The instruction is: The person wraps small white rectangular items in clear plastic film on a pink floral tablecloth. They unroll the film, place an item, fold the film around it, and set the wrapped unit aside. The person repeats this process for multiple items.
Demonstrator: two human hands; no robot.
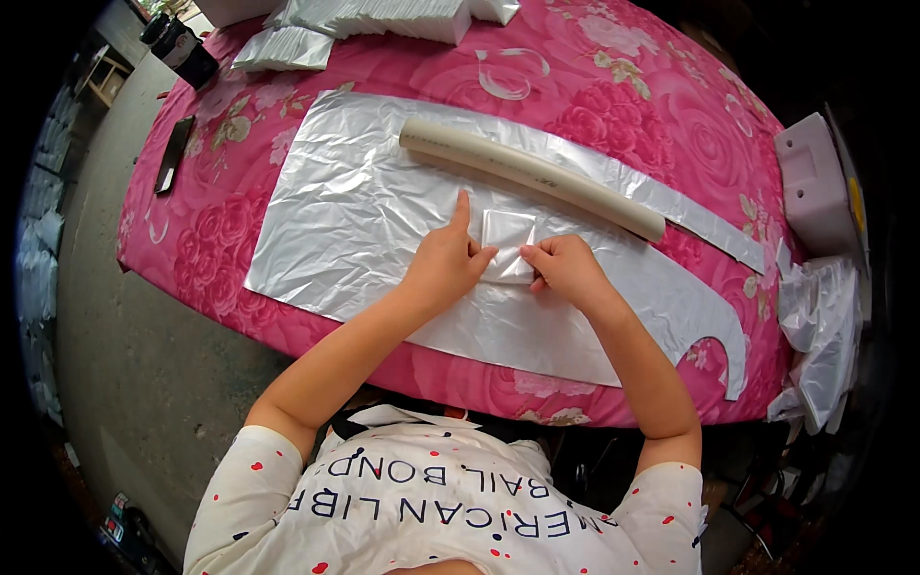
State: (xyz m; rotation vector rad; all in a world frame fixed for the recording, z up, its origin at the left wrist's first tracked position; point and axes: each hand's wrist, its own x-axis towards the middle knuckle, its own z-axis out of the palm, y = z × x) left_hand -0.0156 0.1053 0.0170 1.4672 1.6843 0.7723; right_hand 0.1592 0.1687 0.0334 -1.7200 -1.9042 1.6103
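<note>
A small folded plastic bag [509, 233], a thin silvery-white square, lies in front of me on a large flat stack of plastic bags [335, 211]. My left hand [447, 257] is at its left edge, the thumb against the plastic and the index finger stretched away from me. The other fingers of that hand are curled and partly hidden. On the opposite edge, my right hand [567, 268] pinches the folded bag between thumb and fingers. Just beyond both hands, a long beige pipe [537, 172] rests slantwise across the stack.
A pink flowered cloth [249, 249] covers the table. Bundles of folded white packets [402, 17] lie at the far side. A dark cup [179, 50] and a phone [173, 155] are on the left. A white box [815, 187] and loose plastic bags [819, 316] sit at the right edge.
</note>
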